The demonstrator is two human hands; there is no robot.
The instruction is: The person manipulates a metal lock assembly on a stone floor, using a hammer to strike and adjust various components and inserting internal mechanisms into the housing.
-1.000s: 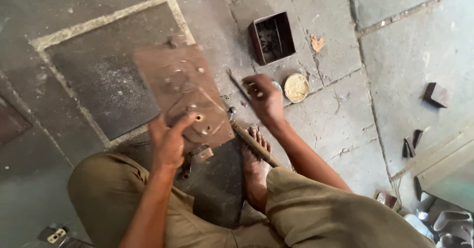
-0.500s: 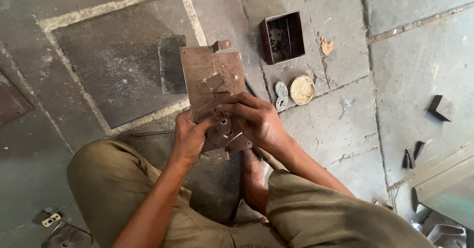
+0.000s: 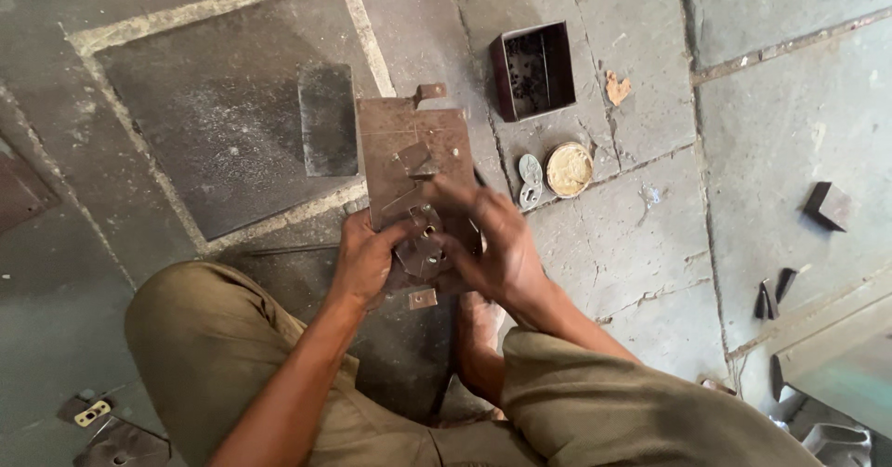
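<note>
A: Head view first: we see a rusty brown metal plate [image 3: 409,165], a long rectangle with small raised pieces fixed on its face and a little tab at its far corner. It lies on the stone floor [image 3: 632,235], its near end under our hands, between our knees.

B: And the hands? We have the left hand [image 3: 364,261] gripping the plate's near left edge, fingers curled shut around it and the thumb pointing toward the small fittings in the middle.

A: Agreed. Our right hand [image 3: 492,244] lies over the near right part of the plate, fingers bent down onto the fittings. It is blurred, so we cannot tell whether it pinches a piece or only presses on it.

B: Both forearms reach in from our bent knees, and a bare foot [image 3: 478,323] sits just under the right wrist.

A: Now the count. We make out one plate, and one open dark box [image 3: 531,69] past its far right corner.

B: One round tin lid [image 3: 569,169] sits just right of the plate, with two small oval metal pieces [image 3: 530,181] touching beside it.

A: One flat dark slab [image 3: 327,119] lies off the plate's left edge.
</note>
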